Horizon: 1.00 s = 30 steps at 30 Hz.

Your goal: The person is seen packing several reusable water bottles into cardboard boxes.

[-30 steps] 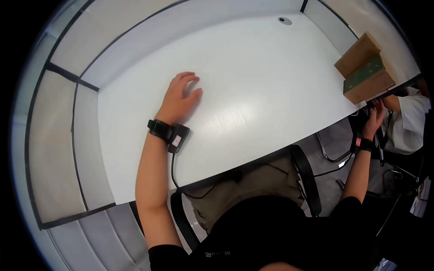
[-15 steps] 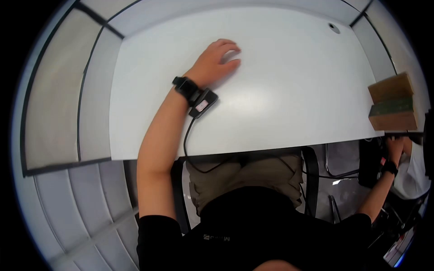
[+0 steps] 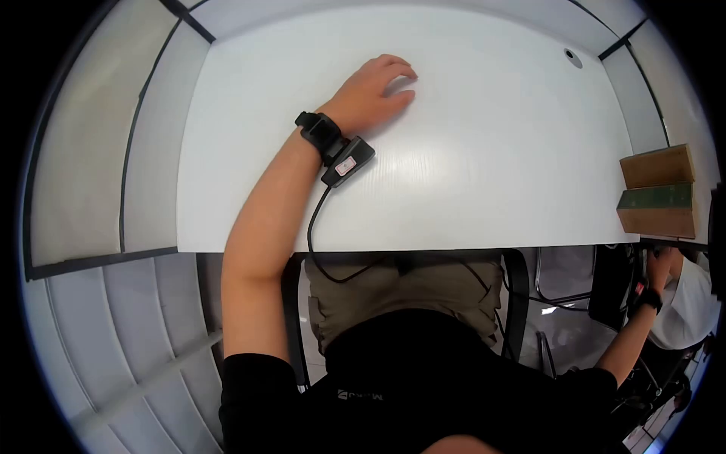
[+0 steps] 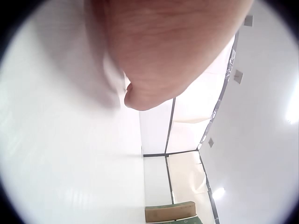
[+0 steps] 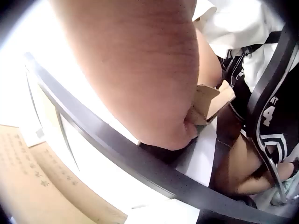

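Note:
On the white desk, my left hand rests loosely curled, with nothing in it. Its thumb side fills the top of the left wrist view. My right hand is beyond the desk's front edge at the far right, beside another person's white sleeve. In the right wrist view its thumb presses against a small brown cardboard box whose end flaps stand open. The rest of the fingers are hidden behind the hand. The other person's arm reaches close behind that box.
Two cardboard boxes, one plain brown and one green-topped, stand at the desk's right end. Low partitions border the desk. A cable runs from the left wrist camera over the front edge. A chair arm is beside my lap.
The head view has turned, so the desk and boxes sit differently in it. My left hand stays resting on the desk. My right hand's fingers, earlier spread, show less now.

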### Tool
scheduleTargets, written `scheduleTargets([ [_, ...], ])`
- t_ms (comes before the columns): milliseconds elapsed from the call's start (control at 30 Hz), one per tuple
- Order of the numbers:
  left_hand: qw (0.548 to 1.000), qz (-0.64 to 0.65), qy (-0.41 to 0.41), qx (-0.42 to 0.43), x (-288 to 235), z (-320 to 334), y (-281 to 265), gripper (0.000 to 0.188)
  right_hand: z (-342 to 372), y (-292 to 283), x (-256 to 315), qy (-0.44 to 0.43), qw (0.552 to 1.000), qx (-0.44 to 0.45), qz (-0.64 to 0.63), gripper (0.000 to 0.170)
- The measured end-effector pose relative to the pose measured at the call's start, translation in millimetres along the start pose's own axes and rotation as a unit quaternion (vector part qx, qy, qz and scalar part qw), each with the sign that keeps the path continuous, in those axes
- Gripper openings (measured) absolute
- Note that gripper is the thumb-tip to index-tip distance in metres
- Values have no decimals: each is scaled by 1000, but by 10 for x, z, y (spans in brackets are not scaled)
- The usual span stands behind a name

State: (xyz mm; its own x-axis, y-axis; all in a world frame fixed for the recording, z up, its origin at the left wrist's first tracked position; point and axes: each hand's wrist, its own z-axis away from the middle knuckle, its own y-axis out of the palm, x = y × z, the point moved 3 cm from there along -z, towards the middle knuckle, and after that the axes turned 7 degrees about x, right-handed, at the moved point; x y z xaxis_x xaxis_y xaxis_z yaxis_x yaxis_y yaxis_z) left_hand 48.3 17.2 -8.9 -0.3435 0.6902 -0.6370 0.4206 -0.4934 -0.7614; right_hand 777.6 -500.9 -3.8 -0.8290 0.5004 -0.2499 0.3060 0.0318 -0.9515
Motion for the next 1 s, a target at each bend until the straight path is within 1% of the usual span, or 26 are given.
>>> scheduleTargets([
  [33,1000,-2,2,-3,0,-3,3,35,117,-1,-29,-8,998,-60,-33,63],
  [100,1000,-4,-3,-12,-6,21,-22,35,346,-133,0,34,998,-42,32,77],
  [133,1000,-3,-6,-14,-34,24,-29,36,471,-267,148,44,999,-29,8,83],
  [167,1000,-2,-6,-14,-43,13,-9,36,507,-276,146,86,996,-16,-12,85],
  [233,1000,6,-12,-11,-27,0,8,32,475,-308,202,60,998,-9,-19,90],
  [333,1000,-13,7,-10,-3,-35,3,32,222,-253,242,94,995,16,-42,81],
  [367,1000,-9,16,-12,19,-37,4,31,113,-276,276,137,988,77,-4,75],
  [433,1000,0,22,-16,57,0,-5,31,-124,-326,369,208,954,203,70,66],
  [467,1000,5,20,-18,40,6,-5,31,-259,143,24,56,933,274,226,51],
  [500,1000,11,16,-19,13,20,-4,31,-304,285,-128,-10,930,274,244,47],
  [533,1000,14,-13,-8,-57,39,-33,30,-345,388,-227,-76,924,268,264,44],
  [567,1000,12,-17,-10,-76,45,-52,31,-337,448,-398,-77,956,217,181,45],
  [600,1000,11,-21,-10,-84,50,-53,31,-359,499,-495,-78,978,167,94,46],
  [633,1000,10,-23,-6,-89,56,-51,31,-346,388,-363,-30,991,127,20,50],
  [667,999,15,-31,1,-93,58,-51,32,-212,159,-101,22,995,86,-54,54],
  [700,999,13,-31,-2,-77,54,-49,32,-77,-71,118,76,988,45,-127,59],
  [733,999,11,-30,-4,-59,45,-42,32,16,-207,243,65,977,54,-197,69],
  [767,1000,12,-28,-6,-46,37,-19,32,206,-339,317,154,975,74,-144,65],
  [833,1000,6,-18,-5,-52,30,-16,33,661,-352,210,239,923,67,-294,59],
  [867,1000,3,-18,-8,-47,43,-32,33,954,-302,179,243,883,43,-399,57],
  [900,1000,-6,-14,-13,-46,55,-34,33,1212,-282,234,242,832,21,-498,55],
  [933,1000,-15,-12,-19,-53,44,-27,33,1436,-326,428,289,752,-36,-592,54],
  [967,999,-24,-12,-25,-44,36,-11,33,1645,-350,682,331,656,-91,-672,52],
  [1000,999,-32,-3,-31,3,14,8,33,1758,-430,966,308,635,-161,-690,52],
])
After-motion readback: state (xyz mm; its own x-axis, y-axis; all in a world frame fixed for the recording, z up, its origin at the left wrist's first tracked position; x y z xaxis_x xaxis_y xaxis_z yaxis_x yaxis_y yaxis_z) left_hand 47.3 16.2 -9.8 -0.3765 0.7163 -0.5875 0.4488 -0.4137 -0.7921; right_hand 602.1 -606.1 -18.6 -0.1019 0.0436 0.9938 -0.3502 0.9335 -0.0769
